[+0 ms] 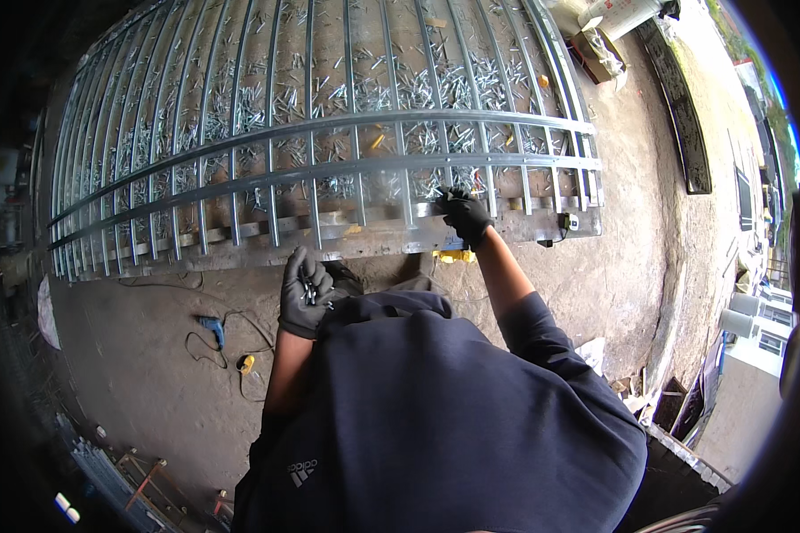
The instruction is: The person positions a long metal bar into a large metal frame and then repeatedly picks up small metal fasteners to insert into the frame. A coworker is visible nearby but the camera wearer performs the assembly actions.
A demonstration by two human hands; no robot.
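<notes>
Hands gloved: left hand (305,298) grasps small fasteners (308,290); right hand (465,213) grips fence panel (329,160) rail. Risk: loose grip drops fasteners among floor scrap.

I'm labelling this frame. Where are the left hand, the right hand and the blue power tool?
left hand (305,302), head view, back of the glove.
right hand (464,213), head view, glove knuckles.
blue power tool (211,327), head view, its body.

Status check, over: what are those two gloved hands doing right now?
Left hand grips small metal pieces. Right hand on metal fence panel. Nothing between them.
</notes>
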